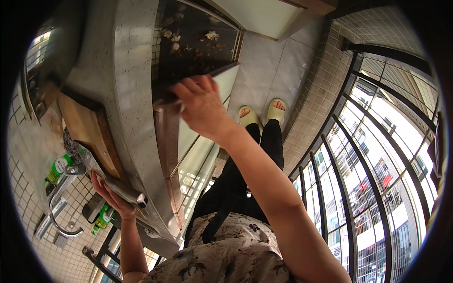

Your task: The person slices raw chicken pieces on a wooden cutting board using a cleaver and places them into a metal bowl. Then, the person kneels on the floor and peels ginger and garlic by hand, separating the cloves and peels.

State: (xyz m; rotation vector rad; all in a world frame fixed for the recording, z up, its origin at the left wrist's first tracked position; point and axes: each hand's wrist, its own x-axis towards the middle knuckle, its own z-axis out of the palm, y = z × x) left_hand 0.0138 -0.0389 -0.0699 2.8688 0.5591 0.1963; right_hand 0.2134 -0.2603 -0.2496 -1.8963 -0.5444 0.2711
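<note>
My left hand is at the sink side of the counter, its fingers extended along a metal tool, apparently a knife with a steel handle; whether it grips the tool is unclear. A wooden cutting board with a dark rim lies beside it. My right hand, blurred, is at an open drawer or cabinet below the counter, its fingers curled near the dark inner edge. I cannot tell whether it holds anything. Garlic bulbs and loose skins lie on the dark surface inside.
The stone counter edge runs between my hands. A curved faucet, green bottles and a clear plastic bag are at the left. Cabinet doors are below the counter. A barred window stands at the right.
</note>
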